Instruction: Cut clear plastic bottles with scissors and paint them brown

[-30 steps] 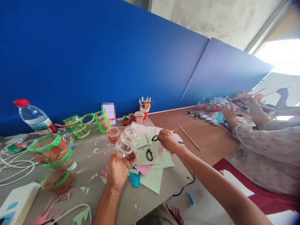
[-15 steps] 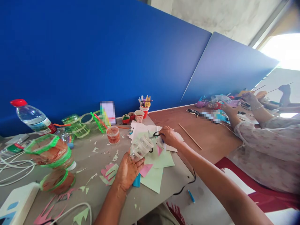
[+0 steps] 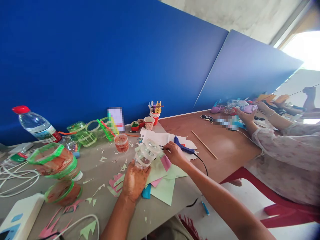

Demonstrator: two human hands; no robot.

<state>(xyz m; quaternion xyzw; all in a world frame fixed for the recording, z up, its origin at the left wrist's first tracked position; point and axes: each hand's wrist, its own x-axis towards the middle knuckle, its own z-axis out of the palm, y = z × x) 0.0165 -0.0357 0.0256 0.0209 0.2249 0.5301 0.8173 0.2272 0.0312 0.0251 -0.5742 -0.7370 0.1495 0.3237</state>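
head view: a clear ribbed plastic container (image 3: 146, 156) is held tilted near the centre of the frame, above the worktop (image 3: 136, 223), its ring-shaped end turned to the upper right. its lower end is gripped from below by the left hand (image 3: 136, 181), palm upward and fingers curled around it. just right of it, a pair of black-handled scissors (image 3: 162, 149) is pinched between the fingertips and thumb of the right hand (image 3: 174, 154); only a bit of the handle can be seen, the rest being hidden.

beneath the hands, pale green paper (image 3: 163, 191) is spread, with pink paper (image 3: 165, 162) on it. right of centre, a blue glue gun (image 3: 183, 145) is laid on white paper, and a wooden stick (image 3: 204, 144) is seen beyond it. left of the container stands a small tub (image 3: 121, 143) with reddish-brown contents. at the left of the frame, a red-capped bottle (image 3: 37, 126) is seen tilted behind a green-trimmed vessel (image 3: 53, 161). at the right edge, a purplish bottle (image 3: 248, 109) is held by a co-worker's hand (image 3: 246, 119).
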